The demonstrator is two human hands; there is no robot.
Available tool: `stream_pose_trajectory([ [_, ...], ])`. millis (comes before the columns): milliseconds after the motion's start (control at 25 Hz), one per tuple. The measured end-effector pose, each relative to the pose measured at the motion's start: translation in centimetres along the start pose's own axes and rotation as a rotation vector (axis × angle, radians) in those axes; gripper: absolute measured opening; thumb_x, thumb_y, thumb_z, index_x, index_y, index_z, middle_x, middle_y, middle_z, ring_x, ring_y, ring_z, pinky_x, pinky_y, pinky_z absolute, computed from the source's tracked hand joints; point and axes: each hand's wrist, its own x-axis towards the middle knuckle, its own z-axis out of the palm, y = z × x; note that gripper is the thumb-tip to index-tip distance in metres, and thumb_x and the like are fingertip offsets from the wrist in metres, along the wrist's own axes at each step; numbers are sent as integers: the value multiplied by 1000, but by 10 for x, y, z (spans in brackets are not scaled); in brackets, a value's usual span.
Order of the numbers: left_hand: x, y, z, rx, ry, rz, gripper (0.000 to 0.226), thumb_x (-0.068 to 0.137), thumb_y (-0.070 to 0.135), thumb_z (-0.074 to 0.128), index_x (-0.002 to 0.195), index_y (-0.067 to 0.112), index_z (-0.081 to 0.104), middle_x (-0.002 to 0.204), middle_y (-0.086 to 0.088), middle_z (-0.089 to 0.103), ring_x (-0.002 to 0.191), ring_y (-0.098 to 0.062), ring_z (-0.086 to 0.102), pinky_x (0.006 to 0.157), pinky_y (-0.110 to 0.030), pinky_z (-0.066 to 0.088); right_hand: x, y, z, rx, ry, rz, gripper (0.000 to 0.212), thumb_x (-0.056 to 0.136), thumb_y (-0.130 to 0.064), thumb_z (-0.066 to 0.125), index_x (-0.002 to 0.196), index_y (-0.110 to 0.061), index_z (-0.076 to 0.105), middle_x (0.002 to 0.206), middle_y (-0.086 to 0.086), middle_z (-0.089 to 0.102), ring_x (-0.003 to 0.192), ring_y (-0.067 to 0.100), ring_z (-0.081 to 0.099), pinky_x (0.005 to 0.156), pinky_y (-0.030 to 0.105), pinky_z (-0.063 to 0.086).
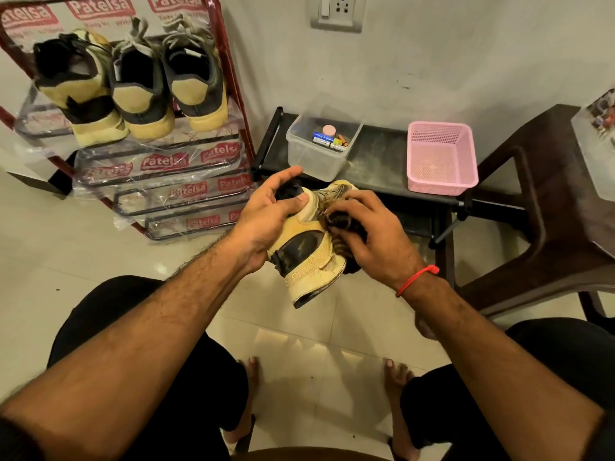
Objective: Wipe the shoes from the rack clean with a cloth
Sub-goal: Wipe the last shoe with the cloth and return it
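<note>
The shoe rack (186, 181), a red metal frame wrapped in printed plastic, stands at the far left against the wall. On its top tier three shoes (139, 88) sit side by side, heels toward the camera, pale yellow soles below dark uppers. To the right of the rack a low black shelf (382, 161) runs along the wall; a dark brown plastic chair (532, 207) stands at its right end. Near the shelf's right edge rests a pink basket (441, 158), and at its left edge a clear plastic box (319, 148) holds batteries and a small pink round item.

In front of the shelf, above the tiled floor and between the person's knees, the yellow-and-black shoe (309, 247) is held in the air, heel down and toward the camera. The left hand (266, 217) grips it around the collar, thumb pressed on the pale heel tab, fingers curled over the opening. The right hand (372, 234) presses a dark cloth (342, 224) against the shoe's right side, fingers bent and spread over the bunched fabric. A red thread (416, 279) circles the right wrist.
</note>
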Motion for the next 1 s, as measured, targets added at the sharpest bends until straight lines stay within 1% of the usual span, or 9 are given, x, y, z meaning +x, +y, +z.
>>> stream_pose_trajectory([
  [200, 1, -5, 1, 3, 46, 19, 47, 98, 3, 62, 138, 28, 59, 97, -8, 78, 84, -20, 74, 69, -34, 62, -19, -54, 19, -80, -277, -477, 42, 81, -13, 41, 111, -14, 70, 130, 9, 57, 108, 32, 52, 89, 41, 48],
  [280, 0, -4, 0, 16, 60, -2, 44, 98, 5, 63, 135, 29, 60, 100, -8, 77, 81, -19, 73, 68, -34, 62, -7, -31, 13, -139, -168, -408, 43, 79, -15, 38, 106, -11, 71, 127, 11, 61, 104, 30, 52, 88, 41, 47],
  [400, -2, 0, 0, -7, 45, -21, 45, 96, 7, 66, 133, 32, 62, 109, -6, 71, 80, -18, 74, 69, -37, 64, 5, 4, 1, -83, -34, -32, 32, 81, -4, 50, 104, -12, 71, 121, 9, 60, 108, 25, 54, 97, 46, 48],
  [480, -1, 0, 5, 6, 45, -20, 45, 96, 8, 67, 133, 33, 63, 117, -5, 68, 90, -20, 73, 70, -36, 63, 4, 3, -5, 61, -15, 88, 22, 88, -9, 68, 108, -16, 70, 117, 3, 58, 109, 14, 55, 101, 30, 48],
  [520, 1, -1, 6, 16, 53, -13, 44, 96, 8, 67, 132, 33, 63, 120, -5, 66, 96, -22, 72, 71, -35, 63, 2, -5, -6, 105, -17, 99, 19, 91, -20, 70, 109, -18, 69, 117, 2, 57, 109, 11, 55, 98, 21, 47],
  [600, 4, -4, 7, 21, 79, 4, 44, 95, 8, 68, 130, 34, 64, 121, -8, 67, 101, -25, 71, 74, -36, 63, 1, -22, -6, 113, -66, 39, 21, 94, -31, 66, 110, -18, 70, 118, 2, 55, 111, 12, 55, 96, 19, 47],
  [800, 6, -13, 2, 67, 201, 26, 41, 93, 5, 69, 127, 29, 66, 120, -8, 69, 98, -19, 70, 74, -30, 61, -20, -54, 16, -58, -342, -378, 43, 91, -17, 69, 131, -9, 58, 127, 6, 59, 119, 20, 53, 108, 28, 39],
  [920, 6, -12, 2, 51, 221, 17, 36, 95, 5, 67, 124, 27, 67, 118, -6, 67, 95, -17, 69, 65, -26, 60, -5, -33, 12, -95, -192, -264, 31, 89, -14, 68, 120, -10, 65, 119, 6, 63, 112, 22, 57, 103, 35, 45],
  [1000, 6, -11, 2, 14, 208, 29, 38, 94, 5, 68, 125, 27, 66, 114, -4, 68, 96, -19, 68, 72, -32, 61, 3, -21, 1, -86, -88, -115, 25, 89, -12, 69, 115, -11, 68, 113, 6, 64, 106, 22, 60, 97, 42, 51],
])
